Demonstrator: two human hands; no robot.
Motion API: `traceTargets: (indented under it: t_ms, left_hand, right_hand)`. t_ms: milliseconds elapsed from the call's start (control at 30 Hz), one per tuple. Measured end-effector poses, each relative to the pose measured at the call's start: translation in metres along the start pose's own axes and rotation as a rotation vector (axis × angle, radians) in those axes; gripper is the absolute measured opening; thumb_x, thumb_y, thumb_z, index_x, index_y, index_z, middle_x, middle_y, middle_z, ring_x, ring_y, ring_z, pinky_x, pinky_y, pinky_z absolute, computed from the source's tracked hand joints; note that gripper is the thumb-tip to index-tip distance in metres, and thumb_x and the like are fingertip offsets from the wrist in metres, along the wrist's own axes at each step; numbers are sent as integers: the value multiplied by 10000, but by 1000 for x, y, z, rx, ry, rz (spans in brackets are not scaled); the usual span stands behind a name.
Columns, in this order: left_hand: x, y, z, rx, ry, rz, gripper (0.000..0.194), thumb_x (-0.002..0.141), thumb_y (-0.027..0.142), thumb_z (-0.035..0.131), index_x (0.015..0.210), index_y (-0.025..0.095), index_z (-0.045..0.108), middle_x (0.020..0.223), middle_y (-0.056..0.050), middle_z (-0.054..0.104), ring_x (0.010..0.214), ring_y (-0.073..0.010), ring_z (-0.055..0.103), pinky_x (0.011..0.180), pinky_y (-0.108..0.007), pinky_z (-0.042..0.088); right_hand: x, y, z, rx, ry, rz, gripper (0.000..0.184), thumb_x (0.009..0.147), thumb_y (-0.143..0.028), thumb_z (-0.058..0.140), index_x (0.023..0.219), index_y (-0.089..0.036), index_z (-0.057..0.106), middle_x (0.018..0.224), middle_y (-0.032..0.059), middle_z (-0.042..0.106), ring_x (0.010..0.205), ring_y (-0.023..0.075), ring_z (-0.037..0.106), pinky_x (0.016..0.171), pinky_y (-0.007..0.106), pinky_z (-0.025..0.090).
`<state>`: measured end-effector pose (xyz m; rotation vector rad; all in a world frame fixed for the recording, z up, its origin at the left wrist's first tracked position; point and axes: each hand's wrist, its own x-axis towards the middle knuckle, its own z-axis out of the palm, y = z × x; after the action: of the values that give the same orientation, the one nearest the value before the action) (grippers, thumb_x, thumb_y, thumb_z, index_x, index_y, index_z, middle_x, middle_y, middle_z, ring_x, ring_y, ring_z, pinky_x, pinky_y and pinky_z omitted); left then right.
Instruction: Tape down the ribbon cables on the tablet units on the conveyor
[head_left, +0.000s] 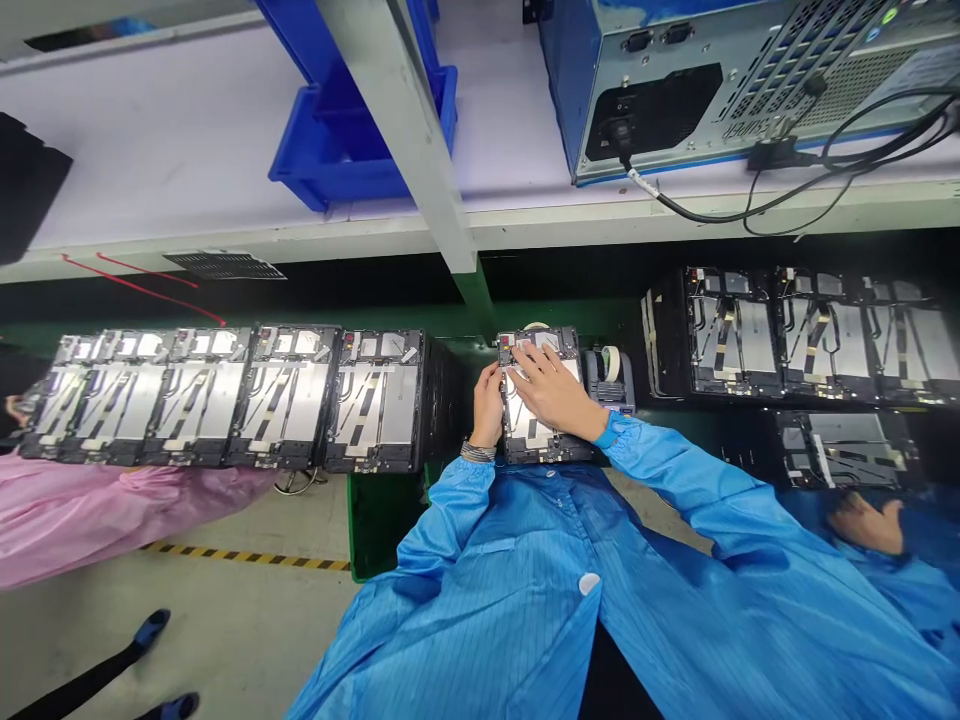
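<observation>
An opened tablet chassis with a silver inner plate and black frame lies on the dark green bench directly in front of me. My left hand grips its left edge, fingers curled against the frame. My right hand lies flat across the plate, fingers spread and pressing on its upper part. Both arms wear blue sleeves. A small tape dispenser with a pale roll stands just right of the chassis.
Several similar chassis line the bench to the left, and more sit at the right. A co-worker's hand in blue is at lower right; a pink sleeve at left. Above, a shelf holds blue bins and a blue machine box.
</observation>
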<state>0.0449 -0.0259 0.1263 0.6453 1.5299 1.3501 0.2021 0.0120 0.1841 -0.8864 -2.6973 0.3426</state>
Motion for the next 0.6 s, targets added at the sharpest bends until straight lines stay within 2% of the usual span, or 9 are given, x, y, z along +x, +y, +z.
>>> traceTargets:
  t_ms: [200,400,600]
  left_hand:
    - [1,1,0,95,-7,30,297,1017,413,569,1179,204,705,1217,-66,751,1181,-215,676,1104,-347,490]
    - [-1,6,-2,163,-13,32,304,1036,420,545,1185,207,704,1224,-67,747,1169,-218,676,1090,-343,489]
    - [5,13,-12,357,-66,83,338,1037,438,556,1198,197,731,1224,-99,769,1156,-251,696,1072,-374,510]
  right_hand:
    - [8,2,-3,3,-31,-58,509,1013,-184,542,1509,-75,564,1646,224,473,1582,421,337,1282,675,282]
    - [14,0,-5,-51,-60,-114,482,993,-147,509,1452,-47,620,1589,227,521,1552,427,362,1285,649,284]
    - [23,-3,1,-56,-64,-94,491,970,-121,509,1436,-53,646,1556,213,554,1537,416,384,1291,628,278]
